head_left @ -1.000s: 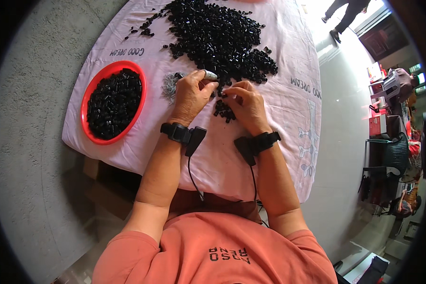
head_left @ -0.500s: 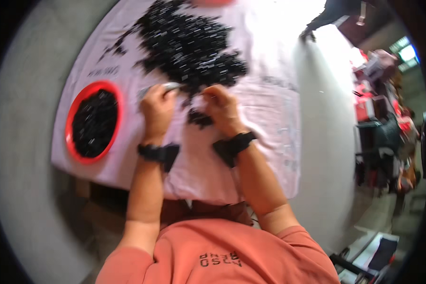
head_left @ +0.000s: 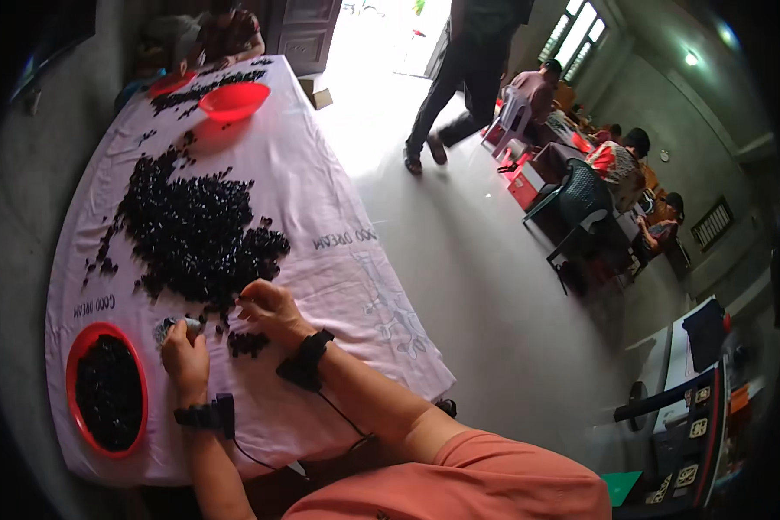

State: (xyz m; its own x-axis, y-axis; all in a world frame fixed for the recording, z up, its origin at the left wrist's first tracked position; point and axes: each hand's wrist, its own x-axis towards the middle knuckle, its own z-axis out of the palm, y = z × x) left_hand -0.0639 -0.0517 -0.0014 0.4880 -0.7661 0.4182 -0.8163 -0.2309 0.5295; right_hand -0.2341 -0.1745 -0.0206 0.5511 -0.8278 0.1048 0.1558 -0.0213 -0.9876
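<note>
Main risk, prob.: mix-ups/spills. The big heap [head_left: 191,230] of loose black pcs sits just ahead of the R hand [head_left: 276,314], w/ the small cluster [head_left: 248,344] of the same pcs right below its palm side, so a careless sweep of the fingers or wrist could push one lot into the other. The red basin [head_left: 145,394], well loaded w/ black pcs, stands nr the table's L edge; a swing of the L forearm might nudge it, & pcs could tip onto the pink cloth [head_left: 277,165]. The thin cable [head_left: 341,415] off the R wrist strap [head_left: 315,348] trails over the cloth too & could snag if the arm pulled back fast. Hands: the R one is half-curled, thumb & index close together at the heap's lower fringe; can't make out if a pc is pinched btwn them (tips too small & dark there). L hand [head_left: 185,357] is more tightly bent, fingers folded in, w/ a silvery bit [head_left: 192,326] at its tips; can't say if that's gripped or worn on a finger. Beside it, a greyish tangle [head_left: 161,331] of fine strands lies on the cloth, partly hidden, maybe easily caught on a fingertip.
</note>
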